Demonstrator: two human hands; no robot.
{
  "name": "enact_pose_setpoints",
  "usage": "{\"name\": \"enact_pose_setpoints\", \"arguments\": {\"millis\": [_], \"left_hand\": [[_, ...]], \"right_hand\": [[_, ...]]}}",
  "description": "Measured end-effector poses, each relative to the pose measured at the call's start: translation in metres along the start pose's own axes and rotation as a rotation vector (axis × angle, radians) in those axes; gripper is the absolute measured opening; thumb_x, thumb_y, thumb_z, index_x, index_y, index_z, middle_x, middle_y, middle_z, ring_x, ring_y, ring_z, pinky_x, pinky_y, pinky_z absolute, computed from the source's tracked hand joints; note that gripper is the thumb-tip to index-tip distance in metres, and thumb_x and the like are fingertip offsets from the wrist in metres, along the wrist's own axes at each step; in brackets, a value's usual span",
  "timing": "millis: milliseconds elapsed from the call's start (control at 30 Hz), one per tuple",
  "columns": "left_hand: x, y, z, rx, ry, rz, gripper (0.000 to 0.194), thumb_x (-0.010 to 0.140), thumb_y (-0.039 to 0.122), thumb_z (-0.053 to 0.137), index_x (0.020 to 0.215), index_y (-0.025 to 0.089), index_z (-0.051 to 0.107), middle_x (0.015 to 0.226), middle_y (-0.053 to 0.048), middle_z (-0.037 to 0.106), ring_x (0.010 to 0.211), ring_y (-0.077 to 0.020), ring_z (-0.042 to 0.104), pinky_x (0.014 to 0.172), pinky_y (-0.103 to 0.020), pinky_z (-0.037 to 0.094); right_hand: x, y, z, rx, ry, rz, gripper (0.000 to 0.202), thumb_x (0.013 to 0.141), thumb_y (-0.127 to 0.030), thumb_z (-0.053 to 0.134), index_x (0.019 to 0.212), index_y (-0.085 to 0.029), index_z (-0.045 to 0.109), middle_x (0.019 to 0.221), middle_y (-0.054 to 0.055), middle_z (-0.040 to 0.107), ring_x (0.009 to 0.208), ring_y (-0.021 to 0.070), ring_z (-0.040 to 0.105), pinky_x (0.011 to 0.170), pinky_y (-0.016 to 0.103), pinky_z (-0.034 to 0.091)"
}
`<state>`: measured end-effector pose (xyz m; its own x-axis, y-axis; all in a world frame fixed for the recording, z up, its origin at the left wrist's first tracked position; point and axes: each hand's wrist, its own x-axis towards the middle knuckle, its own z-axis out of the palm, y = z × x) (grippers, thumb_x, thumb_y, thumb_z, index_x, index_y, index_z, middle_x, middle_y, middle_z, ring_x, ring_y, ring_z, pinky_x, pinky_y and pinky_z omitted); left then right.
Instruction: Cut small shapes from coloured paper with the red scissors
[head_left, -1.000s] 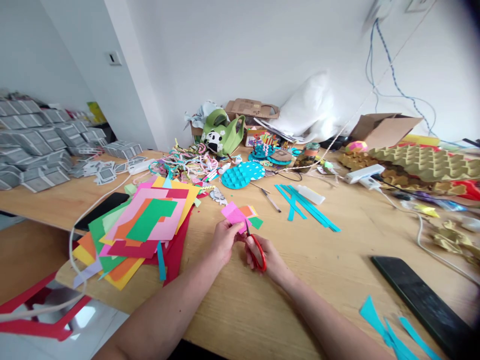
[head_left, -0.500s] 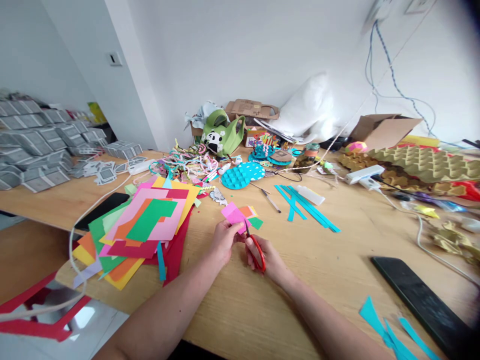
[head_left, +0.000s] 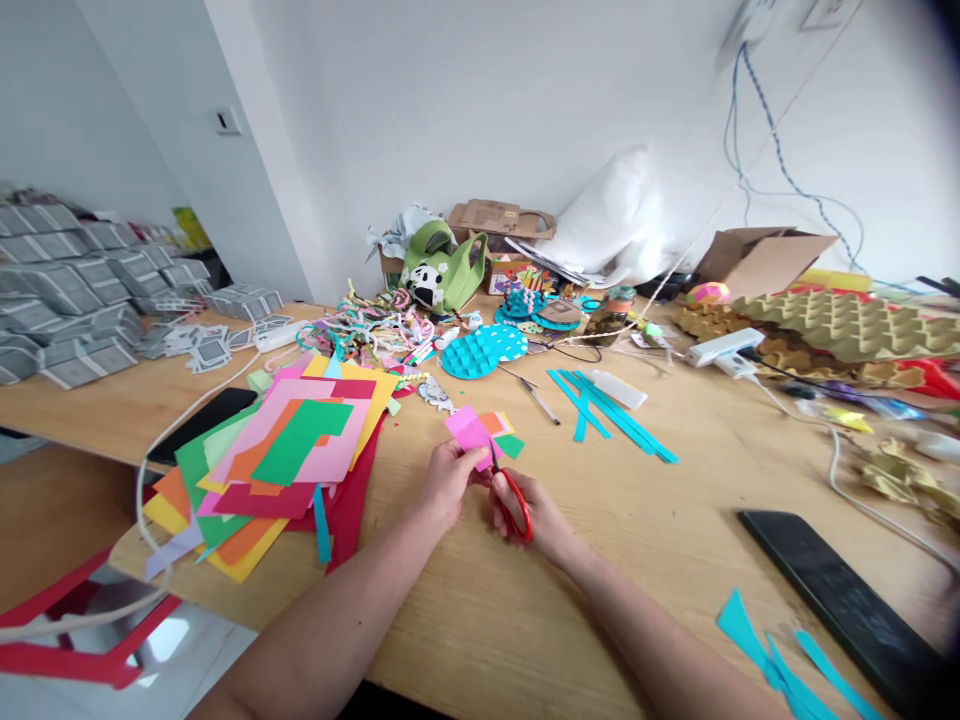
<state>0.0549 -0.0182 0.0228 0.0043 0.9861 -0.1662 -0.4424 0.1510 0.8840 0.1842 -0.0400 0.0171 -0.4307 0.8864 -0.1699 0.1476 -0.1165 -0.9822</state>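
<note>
Between thumb and fingers, my left hand [head_left: 448, 482] pinches a small pink paper piece [head_left: 468, 430] above the table. My right hand [head_left: 541, 520] is closed round the red handles of a pair of scissors [head_left: 517, 505]. The dark blades meet the right edge of the pink paper; whether they are parted I cannot tell. Just beyond lie small orange and yellow paper pieces and a green paper piece [head_left: 511, 445], partly hidden by the pink one. A heap of coloured paper sheets [head_left: 300, 440] lies to the left of my hands.
Blue paper strips [head_left: 619, 415] and a pen [head_left: 540, 400] lie ahead. At right are a black phone [head_left: 832, 600], blue scraps [head_left: 757, 640], a white power strip [head_left: 724, 346] and egg trays [head_left: 840, 325]. Round blue foam pieces [head_left: 480, 352] and a green bag [head_left: 446, 270] stand farther back.
Almost nothing differs. The view has shifted very slightly, and both hands keep their hold on the pink paper and the scissors.
</note>
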Motion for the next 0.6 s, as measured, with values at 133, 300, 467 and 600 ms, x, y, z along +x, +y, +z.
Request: {"name": "enact_pose_setpoints", "arguments": {"millis": [133, 300, 467, 600], "left_hand": [[0.0011, -0.0013, -0.0009, 0.017, -0.007, 0.01, 0.016, 0.061, 0.027, 0.068, 0.063, 0.014, 0.06, 0.058, 0.0, 0.056, 0.055, -0.0107, 0.05, 0.052, -0.023, 0.043], [0.0016, -0.0014, -0.0007, 0.028, -0.003, 0.006, 0.014, 0.061, 0.026, 0.067, 0.063, 0.013, 0.06, 0.058, 0.0, 0.056, 0.055, -0.0103, 0.05, 0.053, -0.023, 0.043], [0.0012, -0.0005, -0.0004, 0.019, -0.005, 0.003, 0.013, 0.061, 0.025, 0.067, 0.063, 0.014, 0.06, 0.057, 0.0, 0.056, 0.055, -0.0106, 0.05, 0.053, -0.023, 0.043], [0.0008, -0.0001, -0.0008, 0.021, -0.003, -0.005, 0.013, 0.061, 0.025, 0.067, 0.061, 0.014, 0.06, 0.056, 0.0, 0.056, 0.054, -0.0102, 0.05, 0.053, -0.023, 0.043]], "right_hand": [[0.001, -0.0001, -0.0002, 0.006, -0.008, -0.008, 0.056, 0.079, -0.075, 0.04, 0.072, -0.019, 0.042, 0.048, -0.005, 0.051, 0.033, 0.0057, 0.042, 0.031, 0.017, 0.032], [0.0001, 0.0008, -0.0009, -0.005, -0.016, -0.003, 0.056, 0.079, -0.075, 0.04, 0.072, -0.019, 0.042, 0.047, -0.006, 0.051, 0.033, 0.0056, 0.041, 0.031, 0.017, 0.032], [0.0001, 0.0016, -0.0004, -0.011, 0.0, 0.006, 0.056, 0.078, -0.075, 0.04, 0.072, -0.02, 0.042, 0.046, -0.006, 0.05, 0.032, 0.0057, 0.04, 0.031, 0.017, 0.03], [-0.0001, -0.0008, -0.0005, -0.026, 0.02, 0.008, 0.056, 0.077, -0.076, 0.042, 0.071, -0.02, 0.042, 0.045, -0.006, 0.05, 0.032, 0.0055, 0.039, 0.031, 0.018, 0.028]]}}
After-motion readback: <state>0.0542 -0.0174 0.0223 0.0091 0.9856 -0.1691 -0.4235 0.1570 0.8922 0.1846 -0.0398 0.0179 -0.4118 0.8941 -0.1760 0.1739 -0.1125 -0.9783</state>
